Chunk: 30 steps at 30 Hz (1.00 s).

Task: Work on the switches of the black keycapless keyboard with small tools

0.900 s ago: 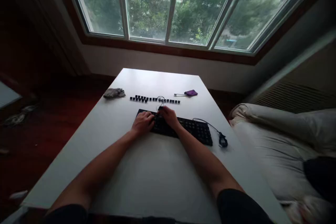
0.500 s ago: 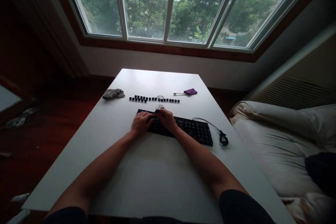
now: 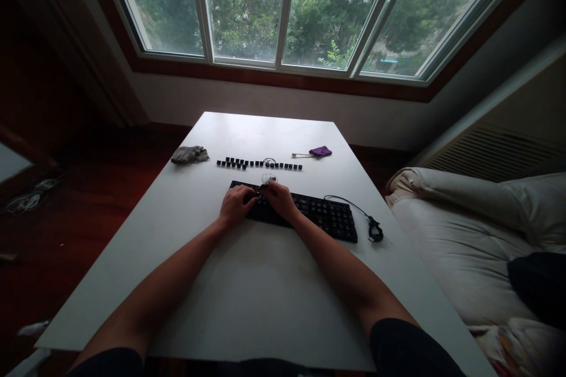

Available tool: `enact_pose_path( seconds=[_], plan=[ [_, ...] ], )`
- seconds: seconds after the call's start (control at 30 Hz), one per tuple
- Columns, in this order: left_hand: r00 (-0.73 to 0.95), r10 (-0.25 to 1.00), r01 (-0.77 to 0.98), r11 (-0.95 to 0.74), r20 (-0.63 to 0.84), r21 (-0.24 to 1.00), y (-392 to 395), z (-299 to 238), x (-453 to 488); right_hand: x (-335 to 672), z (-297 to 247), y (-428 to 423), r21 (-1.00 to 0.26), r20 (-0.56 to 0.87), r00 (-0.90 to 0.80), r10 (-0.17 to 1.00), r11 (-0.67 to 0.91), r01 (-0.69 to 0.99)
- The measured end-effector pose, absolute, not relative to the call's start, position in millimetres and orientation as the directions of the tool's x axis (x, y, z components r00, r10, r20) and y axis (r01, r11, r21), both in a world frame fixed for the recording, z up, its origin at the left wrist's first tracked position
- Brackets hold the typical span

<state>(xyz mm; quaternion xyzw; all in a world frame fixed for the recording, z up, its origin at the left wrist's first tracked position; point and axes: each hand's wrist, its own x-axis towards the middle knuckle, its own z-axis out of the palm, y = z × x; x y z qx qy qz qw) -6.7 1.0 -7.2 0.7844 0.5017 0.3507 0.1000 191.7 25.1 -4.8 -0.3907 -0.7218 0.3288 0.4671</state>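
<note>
Your left hand (image 3: 237, 205) and right hand (image 3: 279, 199) are working over the keyboard (image 3: 329, 215), keycaps (image 3: 257, 163) lying beyond it, though I cannot tell either grip's state.

I can read no text, brand, number or sign here. On the black keyboard (image 3: 327, 215) before me, any key markings are too small and dark to make out; on the loose keycaps (image 3: 257, 164) beyond its far edge, nothing is legible.

The keyboard (image 3: 327, 212) lies on the surface (image 3: 265, 288), its cable (image 3: 375, 230) to the right. Keycaps (image 3: 257, 163) lie behind the keyboard; a rag (image 3: 190, 155) lies left of them, a cloth (image 3: 321, 151) right and behind.
</note>
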Motion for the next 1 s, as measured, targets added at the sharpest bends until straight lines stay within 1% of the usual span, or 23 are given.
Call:
enact_pose_path(
  seconds=[0.17, 0.23, 0.33, 0.5, 0.63, 0.7, 0.87, 1.0],
  plan=[
    [0.252, 0.862, 0.721, -0.47, 0.439, 0.509, 1.6, -7.2, -7.2, 188.5, -3.9, 21.4, -0.762, 0.502, -0.271, 0.821, 0.569, 0.31],
    [0.252, 0.863, 0.721, -0.47, 0.438, 0.509, 1.8, -6.4, -6.9, 187.4, -3.0, 20.2, -0.747, 0.519, -0.265, 0.813, 0.582, 0.321],
    [0.251, 0.866, 0.725, -0.464, 0.433, 0.508, 1.6, -5.3, -6.5, 187.3, -2.3, 20.0, -0.754, 0.509, -0.262, 0.82, 0.572, 0.323],
    [0.28, 0.856, 0.731, -0.484, 0.435, 0.481, 1.3, -5.9, -6.7, 188.9, -5.0, 22.3, -0.766, 0.481, -0.338, 0.809, 0.576, 0.287],
    [0.261, 0.858, 0.742, -0.472, 0.442, 0.477, 2.7, -8.2, -6.5, 188.2, -7.2, 22.2, -0.752, 0.488, -0.311, 0.815, 0.574, 0.325],
    [0.258, 0.857, 0.747, -0.47, 0.447, 0.471, 3.7, -9.4, -6.3, 187.8, -6.7, 20.0, -0.728, 0.501, -0.321, 0.804, 0.592, 0.346],
    [0.314, 0.843, 0.771, -0.495, 0.436, 0.401, 4.2, -10.8, -6.3, 186.4, -3.2, 11.7, -0.62, 0.509, -0.453, 0.732, 0.676, 0.397],
    [0.341, 0.835, 0.774, -0.51, 0.432, 0.375, 2.8, -8.6, -6.1, 185.7, -2.9, 10.2, -0.606, 0.515, -0.428, 0.742, 0.669, 0.43]
  ],
)
